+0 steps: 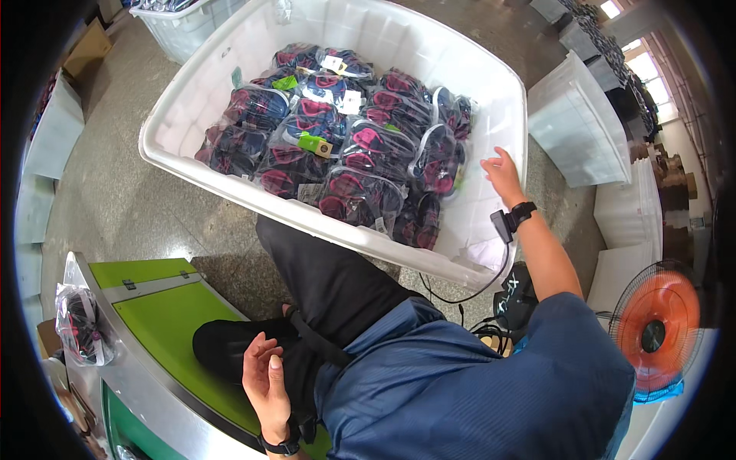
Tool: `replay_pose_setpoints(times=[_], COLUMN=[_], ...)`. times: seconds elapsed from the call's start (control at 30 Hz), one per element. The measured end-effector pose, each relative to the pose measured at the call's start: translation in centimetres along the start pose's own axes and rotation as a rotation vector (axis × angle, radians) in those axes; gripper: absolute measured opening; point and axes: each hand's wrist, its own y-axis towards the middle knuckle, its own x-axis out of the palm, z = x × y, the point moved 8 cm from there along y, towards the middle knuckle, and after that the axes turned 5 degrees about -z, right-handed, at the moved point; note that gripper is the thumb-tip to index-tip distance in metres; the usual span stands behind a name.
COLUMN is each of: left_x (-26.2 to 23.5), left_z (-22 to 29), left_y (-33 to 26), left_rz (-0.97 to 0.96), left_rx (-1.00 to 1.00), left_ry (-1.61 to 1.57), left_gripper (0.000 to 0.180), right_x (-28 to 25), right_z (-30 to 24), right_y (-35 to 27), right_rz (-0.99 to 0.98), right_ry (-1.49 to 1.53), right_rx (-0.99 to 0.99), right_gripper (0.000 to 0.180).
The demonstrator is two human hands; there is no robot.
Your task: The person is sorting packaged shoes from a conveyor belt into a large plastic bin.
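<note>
A large white plastic bin stands ahead of me. Inside it lie several pairs of dark blue and pink shoes wrapped in clear plastic bags, some with a green tag. Over the bin's right side reaches my right hand, open, its fingers pointing toward the shoes but apart from them. My left hand hovers in front of my lap with fingers loosely bent and thumb apart, holding nothing. Each wrist wears a black band, the right one with a small box and cable.
To my left is a metal-edged bench with green panels, a bagged pair of shoes on it. An orange fan stands at the right. Other white bins line both sides. A cable hangs by the near bin edge.
</note>
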Motion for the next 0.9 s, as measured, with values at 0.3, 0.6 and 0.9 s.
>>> replay_pose_setpoints(times=[0.3,0.6,0.9], left_x=[-1.5,-3.6,-10.1], left_z=[-1.5,0.9,1.7], left_y=[-2.1,-5.0,-9.5], left_rz=[0.064,0.140,0.312], left_rx=[-0.084,-0.047,-0.074], left_ry=[0.001,0.014,-0.056], left_gripper=[0.044,0.048,0.048], right_x=[14.9,23.0,25.3], right_z=[-16.7,-26.9,-29.0], right_y=[-12.1,-23.5,-24.2], right_rz=[-0.672,-0.535,-0.477], right_ry=[0.107,-0.193,-0.255], right_rx=[-0.323,-1.004,-1.095], right_gripper=[0.041,0.081,0.083])
